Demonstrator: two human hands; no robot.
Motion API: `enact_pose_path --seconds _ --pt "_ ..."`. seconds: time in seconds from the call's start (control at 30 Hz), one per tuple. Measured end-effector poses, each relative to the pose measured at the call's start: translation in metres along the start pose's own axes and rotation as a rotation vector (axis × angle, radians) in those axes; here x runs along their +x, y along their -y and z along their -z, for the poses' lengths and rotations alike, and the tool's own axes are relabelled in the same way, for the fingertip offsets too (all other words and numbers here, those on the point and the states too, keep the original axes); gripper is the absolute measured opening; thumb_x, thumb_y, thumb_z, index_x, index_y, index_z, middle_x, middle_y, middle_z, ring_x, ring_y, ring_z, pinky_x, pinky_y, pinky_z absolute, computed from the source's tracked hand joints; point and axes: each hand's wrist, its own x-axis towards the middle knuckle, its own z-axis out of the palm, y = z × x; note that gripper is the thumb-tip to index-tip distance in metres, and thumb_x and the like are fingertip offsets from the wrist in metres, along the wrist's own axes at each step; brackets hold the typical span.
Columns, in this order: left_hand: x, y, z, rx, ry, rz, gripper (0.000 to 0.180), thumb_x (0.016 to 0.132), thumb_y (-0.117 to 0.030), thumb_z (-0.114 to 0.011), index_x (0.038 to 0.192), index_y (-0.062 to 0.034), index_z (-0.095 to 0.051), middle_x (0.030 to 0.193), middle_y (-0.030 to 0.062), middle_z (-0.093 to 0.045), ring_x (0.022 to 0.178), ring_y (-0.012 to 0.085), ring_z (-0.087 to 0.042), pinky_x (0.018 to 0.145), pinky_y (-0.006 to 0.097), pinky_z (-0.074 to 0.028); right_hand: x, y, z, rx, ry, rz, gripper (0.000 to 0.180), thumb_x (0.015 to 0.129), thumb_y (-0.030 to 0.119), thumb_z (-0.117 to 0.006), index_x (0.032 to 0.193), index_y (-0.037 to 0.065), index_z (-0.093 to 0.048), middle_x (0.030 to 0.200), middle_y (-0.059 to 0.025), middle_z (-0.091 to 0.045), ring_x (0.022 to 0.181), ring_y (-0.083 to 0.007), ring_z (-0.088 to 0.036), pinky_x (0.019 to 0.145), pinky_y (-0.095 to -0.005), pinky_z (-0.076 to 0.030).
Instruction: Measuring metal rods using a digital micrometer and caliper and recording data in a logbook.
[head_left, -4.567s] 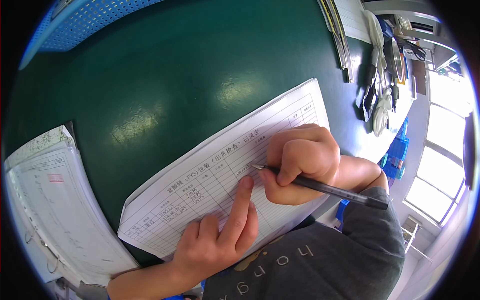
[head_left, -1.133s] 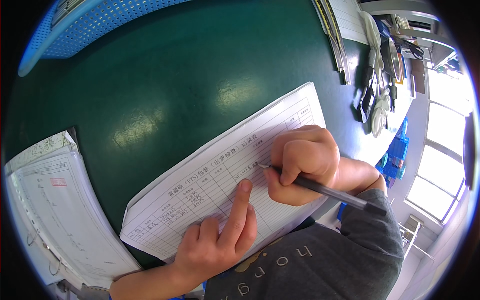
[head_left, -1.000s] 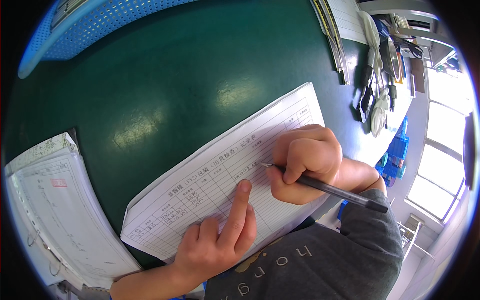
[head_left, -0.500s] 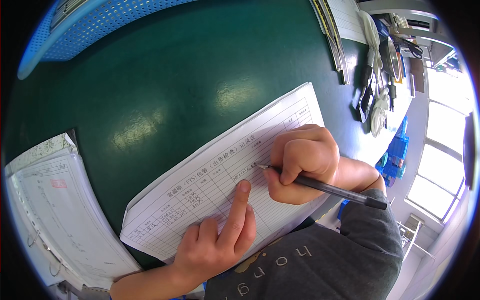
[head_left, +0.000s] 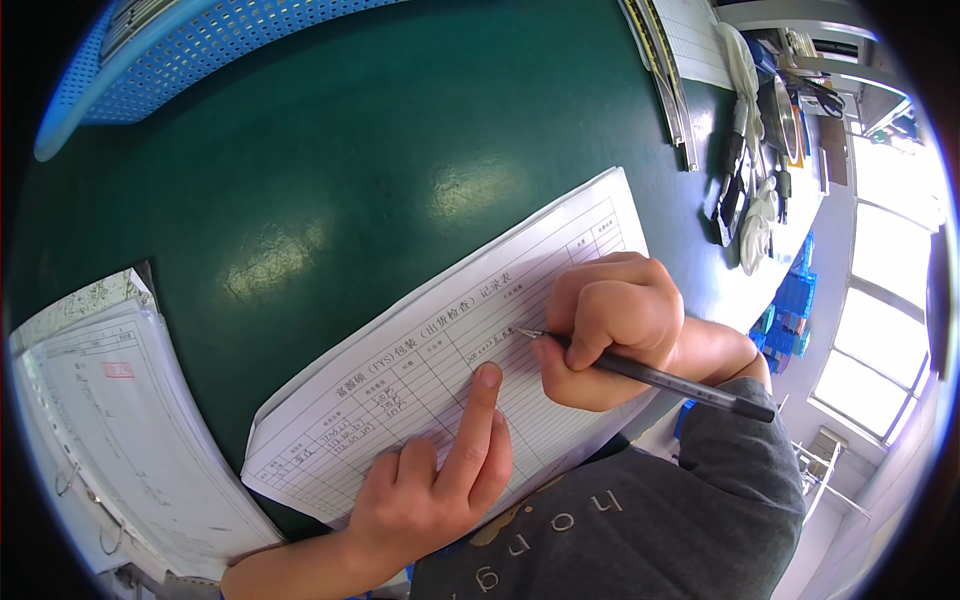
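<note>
A white ruled form sheet [head_left: 430, 350] lies slanted on the dark green table [head_left: 330, 170]. My right hand [head_left: 610, 325] grips a black pen [head_left: 660, 378] whose tip rests on a row of the form. My left hand [head_left: 440, 485] lies flat on the sheet's lower part, its index finger stretched out and pointing at a cell just below the pen tip. Some handwriting fills the cells at the sheet's left end.
A stack of papers in a clear ring binder [head_left: 110, 430] sits at the left. A blue perforated basket [head_left: 190, 60] stands at the table's far left. Rulers [head_left: 660, 70], cables and small tools [head_left: 745, 190] line the right edge; blue bins [head_left: 790, 310] sit below it.
The pen has shifted slightly along the row while writing. My left hand stays in place on the sheet.
</note>
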Motion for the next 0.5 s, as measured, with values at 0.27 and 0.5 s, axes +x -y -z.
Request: enact_pose_path --seconds 0.27,0.5 --pt "0.0010 0.0003 0.0001 0.005 -0.003 -0.002 0.011 0.079 -0.013 -0.050 0.088 -0.0076 -0.051 0.115 0.0058 -0.057 0.040 0.0059 -0.030 0.035 0.017 -0.024 0.0012 -0.0002 0.0005 -0.009 -0.001 0.013 0.029 0.058 -0.009 -0.062 0.056 0.010 -0.039 0.052 -0.0028 -0.045 0.037 -0.0134 -0.044 0.033 -0.0234 -0.030" --pt "0.0006 -0.0006 -0.0015 0.006 -0.007 -0.002 0.010 0.079 -0.012 -0.049 0.088 -0.0080 -0.051 0.115 0.0056 -0.057 0.040 0.0059 -0.029 0.035 0.017 -0.024 0.0009 -0.0016 0.0005 0.012 -0.002 0.007 0.029 0.059 -0.010 -0.061 0.056 0.010 -0.039 0.052 -0.0027 -0.045 0.037 -0.0129 -0.043 0.034 -0.0232 -0.030"
